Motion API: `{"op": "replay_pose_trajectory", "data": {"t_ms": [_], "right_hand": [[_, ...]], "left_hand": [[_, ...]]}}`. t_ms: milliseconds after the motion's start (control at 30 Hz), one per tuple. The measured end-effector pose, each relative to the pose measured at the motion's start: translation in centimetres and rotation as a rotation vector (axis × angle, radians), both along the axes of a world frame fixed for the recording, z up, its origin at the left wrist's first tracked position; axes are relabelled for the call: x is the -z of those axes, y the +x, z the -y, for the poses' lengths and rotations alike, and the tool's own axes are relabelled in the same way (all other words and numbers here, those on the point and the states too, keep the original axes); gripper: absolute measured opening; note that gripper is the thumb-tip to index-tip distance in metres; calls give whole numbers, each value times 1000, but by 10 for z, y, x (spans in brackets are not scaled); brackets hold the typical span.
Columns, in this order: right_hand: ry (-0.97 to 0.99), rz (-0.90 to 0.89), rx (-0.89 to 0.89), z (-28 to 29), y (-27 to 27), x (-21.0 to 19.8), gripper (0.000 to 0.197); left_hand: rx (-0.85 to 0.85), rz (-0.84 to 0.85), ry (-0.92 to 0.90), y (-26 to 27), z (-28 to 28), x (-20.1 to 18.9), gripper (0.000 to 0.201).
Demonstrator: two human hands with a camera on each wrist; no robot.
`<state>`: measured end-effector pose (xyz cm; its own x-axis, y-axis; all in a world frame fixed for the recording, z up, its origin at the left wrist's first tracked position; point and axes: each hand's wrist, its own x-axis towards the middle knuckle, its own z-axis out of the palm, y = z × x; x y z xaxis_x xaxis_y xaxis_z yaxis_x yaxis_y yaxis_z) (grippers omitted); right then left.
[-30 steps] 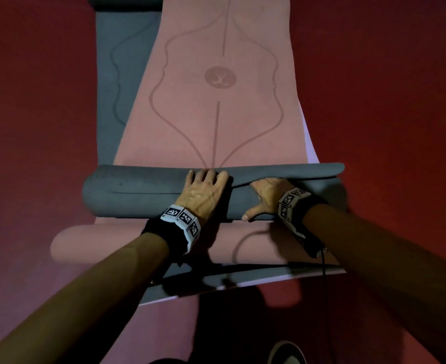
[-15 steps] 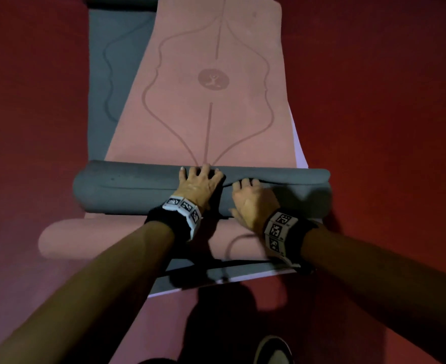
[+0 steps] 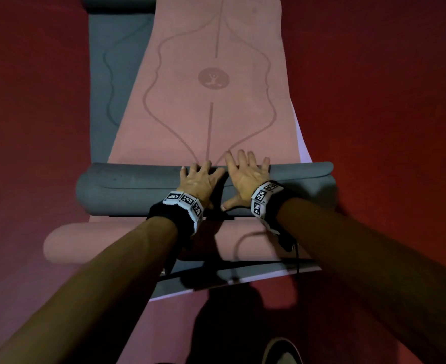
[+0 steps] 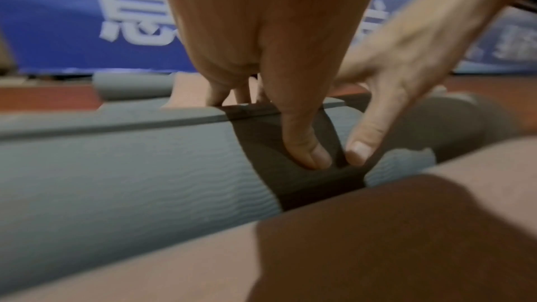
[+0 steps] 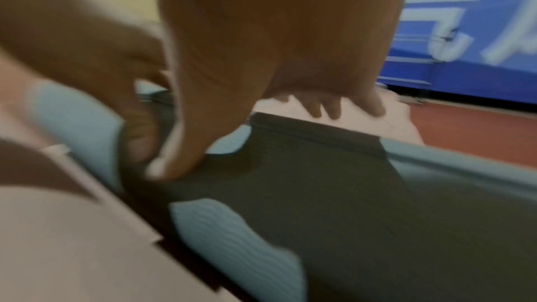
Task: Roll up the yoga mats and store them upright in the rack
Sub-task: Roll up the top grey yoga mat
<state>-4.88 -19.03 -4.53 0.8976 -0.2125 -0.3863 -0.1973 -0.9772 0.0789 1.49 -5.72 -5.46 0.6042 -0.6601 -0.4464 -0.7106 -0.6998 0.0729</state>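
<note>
On the red floor (image 3: 374, 101) in front of me, across the pink mat (image 3: 206, 122), lies the grey roll (image 3: 127, 190), and both my hands are on top of it near its middle. My left hand (image 3: 199, 181) lies flat on the roll with the fingers spread and straight, their tips at the far edge where the loose flap of grey ends; the thumb (image 4: 305, 146) presses down into the near side of the roll. My right hand (image 3: 246, 177) is just beside it, also open, fingers fanned out and reaching past the roll so the tips sit over the pink mat; its thumb (image 3: 229, 203) points back toward me and touches the roll's near face. Neither hand is curled round anything.

Nearer to me, the pink mat's own rolled end (image 3: 90, 243) lies just beside the grey roll. Under the pink mat a flat grey mat (image 3: 111, 74) shows along the left, with another grey roll (image 3: 116, 3) at its far end. From the wrist views a blue banner (image 4: 58, 20) with white lettering stands beyond the mats (the right wrist view is blurred). Both wrists wear black bands with square markers (image 3: 185, 200).
</note>
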Motion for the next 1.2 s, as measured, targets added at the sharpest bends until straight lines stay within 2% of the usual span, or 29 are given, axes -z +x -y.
{"op": "replay_pose_trajectory", "data": {"t_ms": [133, 300, 433, 600, 700, 767, 900, 1067, 1200], "right_hand": [[-38, -106, 97, 10, -7, 9, 134], [-206, 15, 33, -6, -22, 19, 122], [-204, 77, 5, -5, -29, 16, 117], [4, 199, -187, 51, -31, 10, 77], [-135, 381, -327, 66, -43, 43, 53], [-186, 400, -386, 60, -44, 46, 42], [-206, 411, -384, 52, -39, 40, 52], [-321, 447, -296, 28, -29, 18, 43], [-428, 391, -230, 18, -39, 33, 36]], "left_hand": [[-9, 30, -19, 0, 0, 2, 105], [25, 183, 26, -8, 1, 10, 118], [0, 54, 35, -5, 0, 10, 114], [-20, -9, 12, -2, -3, 4, 109], [-13, -23, 19, 0, -2, 3, 109], [-4, -22, 30, 1, -2, 4, 109], [-9, -36, 40, 4, 1, 4, 111], [-13, -41, 57, 5, 2, 3, 110], [-8, -49, 55, 5, 2, -1, 108]]}}
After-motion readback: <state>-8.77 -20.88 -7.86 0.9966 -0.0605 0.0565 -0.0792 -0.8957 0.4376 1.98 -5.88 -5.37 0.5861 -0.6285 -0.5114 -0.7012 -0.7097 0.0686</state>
